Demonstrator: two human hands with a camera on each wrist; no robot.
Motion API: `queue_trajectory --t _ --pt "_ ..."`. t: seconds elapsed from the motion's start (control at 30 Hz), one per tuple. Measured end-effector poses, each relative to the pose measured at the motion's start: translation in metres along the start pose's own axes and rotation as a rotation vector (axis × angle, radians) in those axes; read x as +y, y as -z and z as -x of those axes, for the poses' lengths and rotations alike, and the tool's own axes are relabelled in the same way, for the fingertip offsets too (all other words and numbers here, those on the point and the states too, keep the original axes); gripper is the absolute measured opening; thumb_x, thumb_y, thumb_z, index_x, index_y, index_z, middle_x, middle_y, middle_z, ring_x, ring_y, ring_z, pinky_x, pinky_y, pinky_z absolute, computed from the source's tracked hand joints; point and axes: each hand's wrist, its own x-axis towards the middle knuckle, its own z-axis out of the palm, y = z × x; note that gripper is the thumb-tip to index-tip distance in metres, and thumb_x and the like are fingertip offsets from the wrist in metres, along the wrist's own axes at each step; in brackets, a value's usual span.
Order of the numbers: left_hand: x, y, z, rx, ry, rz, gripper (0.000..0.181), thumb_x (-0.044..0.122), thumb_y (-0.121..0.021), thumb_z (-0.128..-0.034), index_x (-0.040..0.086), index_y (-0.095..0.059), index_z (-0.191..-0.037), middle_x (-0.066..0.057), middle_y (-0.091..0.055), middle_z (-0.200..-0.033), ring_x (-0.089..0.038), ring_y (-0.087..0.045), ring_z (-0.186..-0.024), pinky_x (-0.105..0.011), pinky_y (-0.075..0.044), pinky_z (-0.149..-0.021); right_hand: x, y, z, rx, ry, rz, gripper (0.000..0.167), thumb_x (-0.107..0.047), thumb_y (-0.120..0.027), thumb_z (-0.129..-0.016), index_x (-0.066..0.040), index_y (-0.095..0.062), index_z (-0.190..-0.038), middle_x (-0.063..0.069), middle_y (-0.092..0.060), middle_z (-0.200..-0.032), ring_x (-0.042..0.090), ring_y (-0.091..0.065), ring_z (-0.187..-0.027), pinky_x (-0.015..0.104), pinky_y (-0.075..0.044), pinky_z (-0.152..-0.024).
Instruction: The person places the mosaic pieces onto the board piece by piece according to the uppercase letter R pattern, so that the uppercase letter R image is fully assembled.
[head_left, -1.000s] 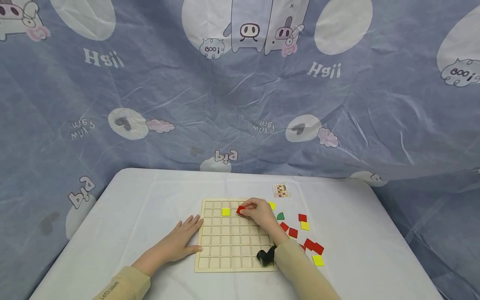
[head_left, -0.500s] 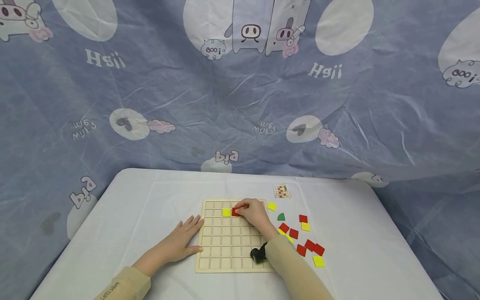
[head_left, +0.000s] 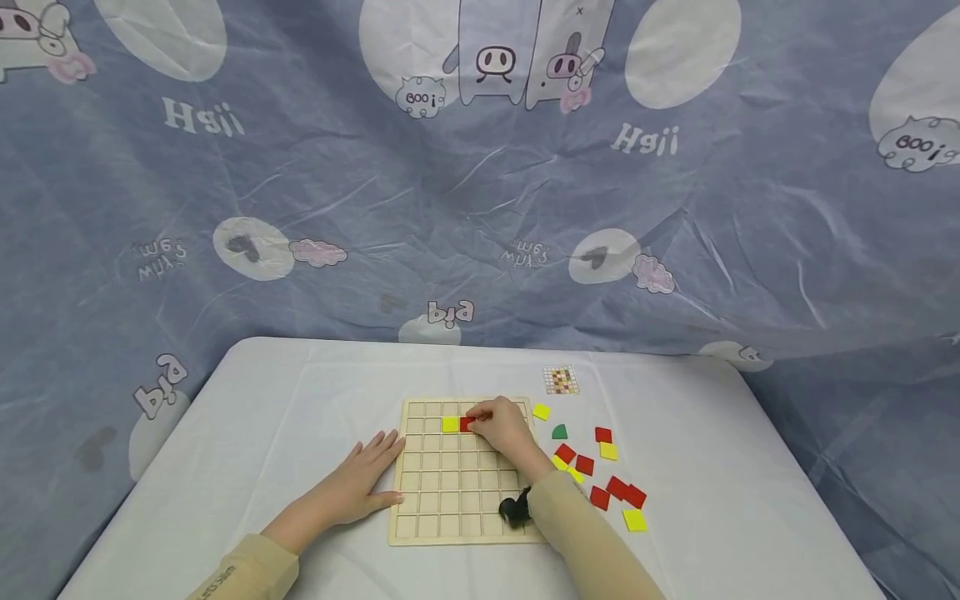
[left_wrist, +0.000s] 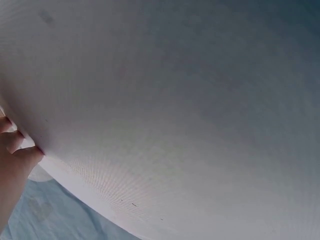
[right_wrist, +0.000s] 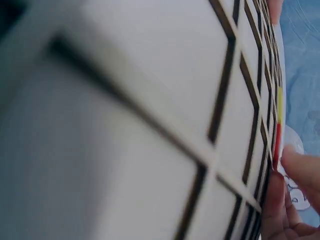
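Note:
A pale wooden grid board (head_left: 438,481) lies on the white table. One square yellow tile (head_left: 450,424) sits in a cell of its second row from the far edge. Directly right of it is a red square tile (head_left: 465,424), its right edge pinched between thumb and fingers of my right hand (head_left: 504,427). In the right wrist view, that hand (right_wrist: 295,185) meets the red tile (right_wrist: 277,142) beside the yellow one (right_wrist: 280,105). My left hand (head_left: 365,479) lies spread on the table, fingertips and thumb touching the board's left edge.
Right of the board lie several loose red tiles (head_left: 585,465) and yellow tiles (head_left: 634,520), some overlapping. A green quarter-round piece (head_left: 559,432) lies among them. Behind these is a small printed pattern card (head_left: 561,380). A patterned blue cloth (head_left: 450,208) hangs behind the table.
My right hand has moved slightly left with the red tile, which has gone from tilted above the board to lying flat beside the yellow tile. The left hand stays put.

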Motion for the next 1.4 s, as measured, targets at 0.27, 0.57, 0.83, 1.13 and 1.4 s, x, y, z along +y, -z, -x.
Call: queue_trajectory --t 0.27,0.57,0.83,1.13,1.4 --pt "-0.002 0.000 -0.001 -0.001 -0.001 -0.003 0.085 0.048 -0.066 -0.0902 0.003 -0.031 -0.153 -0.019 -0.025 -0.161 -0.041 -0.018 -0.150 -0.065 -0.016 -0.119 0.012 0.036 0.004 0.068 -0.063 -0.110 0.019 -0.014 -0.069 -0.092 -0.007 -0.073 -0.109 0.006 -0.068 -0.093 0.018 -0.063 -0.079 0.029 -0.052 -0.067" --pt "-0.002 0.000 0.000 -0.003 0.000 -0.005 0.085 0.048 -0.066 -0.0901 0.003 -0.031 -0.153 -0.020 -0.025 -0.161 -0.041 -0.018 -0.150 -0.065 -0.016 -0.118 0.050 0.076 0.005 0.181 -0.198 -0.076 0.025 -0.016 -0.068 -0.092 -0.003 -0.071 -0.112 0.011 -0.069 -0.100 0.019 -0.063 -0.083 0.029 -0.053 -0.070" --pt "-0.001 -0.002 0.001 0.002 -0.011 0.007 0.084 0.045 -0.066 -0.0906 0.002 -0.031 -0.153 -0.021 -0.026 -0.161 -0.042 -0.019 -0.150 -0.066 -0.017 -0.117 0.068 0.075 0.007 0.146 -0.229 0.018 0.034 -0.015 -0.073 -0.089 0.001 -0.067 -0.118 0.017 -0.064 -0.110 0.027 -0.060 -0.096 0.037 -0.054 -0.083" --pt "0.000 -0.002 0.002 -0.002 0.000 0.013 0.084 0.046 -0.066 -0.0905 0.003 -0.031 -0.153 -0.020 -0.025 -0.161 -0.041 -0.018 -0.150 -0.065 -0.016 -0.118 0.067 0.069 0.003 0.152 -0.226 0.099 0.026 -0.010 -0.078 -0.084 0.001 -0.070 -0.106 0.013 -0.061 -0.095 0.023 -0.056 -0.084 0.035 -0.052 -0.076" --pt "-0.003 -0.002 0.000 -0.006 0.008 -0.005 0.085 0.048 -0.066 -0.0901 0.003 -0.031 -0.153 -0.019 -0.025 -0.161 -0.040 -0.018 -0.150 -0.064 -0.016 -0.119 0.067 0.069 0.004 0.138 -0.258 0.120 0.029 -0.011 -0.077 -0.084 0.002 -0.064 -0.106 0.014 -0.059 -0.095 0.024 -0.054 -0.083 0.035 -0.050 -0.074"
